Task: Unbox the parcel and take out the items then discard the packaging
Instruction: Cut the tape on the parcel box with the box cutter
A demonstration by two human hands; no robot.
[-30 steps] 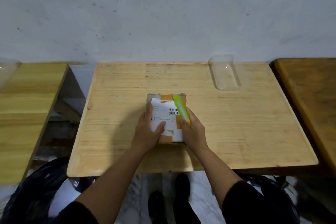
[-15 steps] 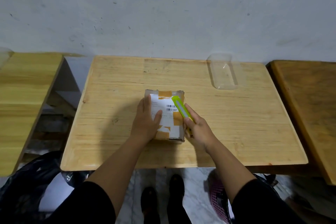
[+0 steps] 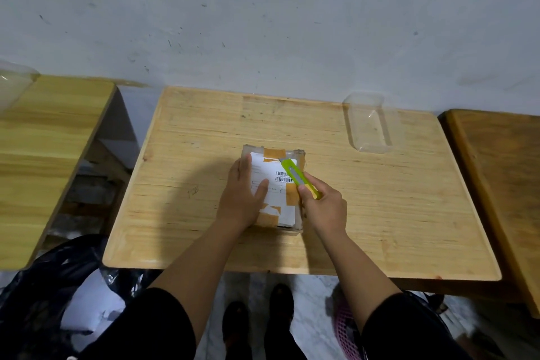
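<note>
Since a moment ago the cutter [image 3: 298,177], gripped in the right hand [image 3: 323,206], is slid farther along the parcel [image 3: 274,190], pinned flat by the left hand [image 3: 242,196]; taped shut, so barely started.

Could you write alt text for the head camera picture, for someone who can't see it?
A person's left hand presses a taped parcel onto a wooden table while the right hand holds a green utility knife over it.
</note>
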